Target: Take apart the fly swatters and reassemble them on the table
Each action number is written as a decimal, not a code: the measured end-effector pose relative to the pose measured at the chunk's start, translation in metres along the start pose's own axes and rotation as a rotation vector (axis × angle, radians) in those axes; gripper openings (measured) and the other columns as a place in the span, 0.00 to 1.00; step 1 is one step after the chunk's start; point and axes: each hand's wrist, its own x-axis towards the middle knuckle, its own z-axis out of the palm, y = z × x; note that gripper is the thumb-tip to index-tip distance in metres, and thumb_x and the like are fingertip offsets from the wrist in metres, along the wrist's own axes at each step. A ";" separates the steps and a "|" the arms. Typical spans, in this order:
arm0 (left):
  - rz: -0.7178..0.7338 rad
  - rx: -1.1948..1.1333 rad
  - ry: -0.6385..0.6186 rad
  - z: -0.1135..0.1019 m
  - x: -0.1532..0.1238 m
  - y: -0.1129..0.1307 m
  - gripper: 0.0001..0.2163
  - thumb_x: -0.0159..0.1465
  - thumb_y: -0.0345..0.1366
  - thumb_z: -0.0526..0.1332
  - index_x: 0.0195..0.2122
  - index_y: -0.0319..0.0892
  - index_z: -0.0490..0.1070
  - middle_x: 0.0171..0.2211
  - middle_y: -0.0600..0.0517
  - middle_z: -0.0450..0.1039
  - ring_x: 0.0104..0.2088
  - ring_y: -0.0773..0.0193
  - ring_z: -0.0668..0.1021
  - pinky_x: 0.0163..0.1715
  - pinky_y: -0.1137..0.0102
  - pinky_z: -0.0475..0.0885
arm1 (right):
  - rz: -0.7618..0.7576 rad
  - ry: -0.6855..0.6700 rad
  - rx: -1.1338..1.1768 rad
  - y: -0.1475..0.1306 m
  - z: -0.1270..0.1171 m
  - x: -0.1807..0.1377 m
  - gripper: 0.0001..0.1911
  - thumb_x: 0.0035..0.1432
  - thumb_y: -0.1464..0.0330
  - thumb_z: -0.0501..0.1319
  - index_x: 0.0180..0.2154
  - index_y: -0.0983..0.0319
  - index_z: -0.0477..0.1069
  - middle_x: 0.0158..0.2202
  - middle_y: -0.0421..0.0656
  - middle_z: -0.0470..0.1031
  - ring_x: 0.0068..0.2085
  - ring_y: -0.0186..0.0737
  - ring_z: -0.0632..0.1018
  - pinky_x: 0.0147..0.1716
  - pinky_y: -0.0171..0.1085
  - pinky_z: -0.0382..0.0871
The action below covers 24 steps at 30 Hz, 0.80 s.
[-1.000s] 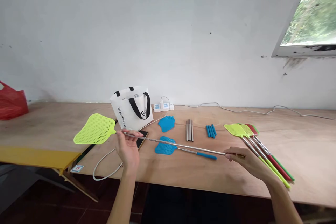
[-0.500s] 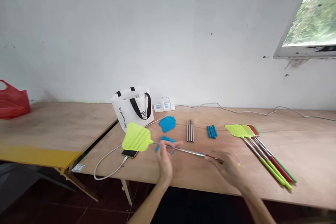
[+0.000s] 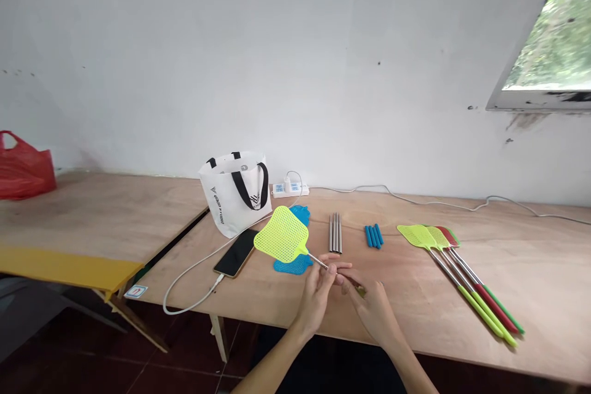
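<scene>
A fly swatter with a yellow-green perforated head and a thin metal rod is held above the table, its head pointing left. My left hand pinches the rod a short way below the head. Close beside it, my right hand is closed around the handle end, most of which its fingers hide. Beneath the swatter lie two blue swatter heads, partly covered by it. Several metal rods and several short blue handles lie just beyond my hands.
To the right, several swatters with yellow-green, red and green parts lie together. A phone on a white cable, a white tote bag and a power strip are at left. A red plastic bag sits on the far-left table.
My right hand has moved left, close to my left hand, and much less of the rod shows. The swatter head has shifted right, uncovering the phone.
</scene>
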 end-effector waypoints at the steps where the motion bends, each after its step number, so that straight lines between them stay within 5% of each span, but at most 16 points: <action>1: 0.002 -0.004 -0.013 0.000 0.000 0.002 0.23 0.69 0.55 0.57 0.53 0.41 0.70 0.48 0.42 0.80 0.50 0.52 0.80 0.51 0.60 0.74 | 0.002 -0.017 -0.003 -0.001 -0.002 0.000 0.22 0.69 0.51 0.54 0.44 0.57 0.80 0.35 0.43 0.82 0.36 0.43 0.81 0.35 0.34 0.73; 5: 0.029 -0.033 0.094 0.003 -0.001 0.009 0.25 0.69 0.58 0.51 0.40 0.40 0.74 0.39 0.43 0.82 0.42 0.52 0.82 0.47 0.60 0.74 | -0.020 -0.064 -0.047 -0.004 0.002 -0.003 0.23 0.70 0.50 0.52 0.48 0.56 0.78 0.39 0.44 0.82 0.38 0.44 0.81 0.38 0.35 0.73; 8: 0.138 -0.072 0.226 0.005 -0.002 0.012 0.24 0.68 0.58 0.56 0.27 0.42 0.68 0.29 0.47 0.79 0.39 0.54 0.82 0.47 0.60 0.74 | -0.076 -0.025 -0.144 -0.002 0.008 -0.008 0.23 0.71 0.50 0.49 0.46 0.55 0.78 0.39 0.44 0.83 0.38 0.44 0.82 0.35 0.34 0.71; 11: 0.218 -0.180 0.343 -0.002 0.002 0.021 0.24 0.66 0.58 0.58 0.25 0.43 0.63 0.23 0.52 0.73 0.35 0.56 0.81 0.47 0.60 0.74 | -0.135 0.026 -0.293 0.007 0.001 -0.010 0.25 0.73 0.51 0.47 0.40 0.54 0.79 0.33 0.43 0.82 0.33 0.43 0.81 0.31 0.34 0.68; 16: 0.349 -0.310 0.454 -0.039 0.018 0.054 0.25 0.62 0.59 0.64 0.25 0.44 0.59 0.19 0.59 0.64 0.26 0.63 0.76 0.40 0.62 0.76 | -0.171 0.083 -0.433 0.044 -0.053 0.001 0.26 0.72 0.49 0.49 0.35 0.55 0.78 0.34 0.45 0.81 0.35 0.44 0.80 0.36 0.37 0.69; 24: 0.517 -0.252 0.543 -0.080 0.018 0.096 0.23 0.63 0.55 0.65 0.25 0.43 0.59 0.18 0.59 0.63 0.24 0.66 0.73 0.33 0.67 0.76 | -0.119 0.157 -0.420 0.101 -0.135 0.005 0.28 0.67 0.44 0.51 0.34 0.55 0.79 0.33 0.46 0.81 0.36 0.49 0.79 0.39 0.45 0.71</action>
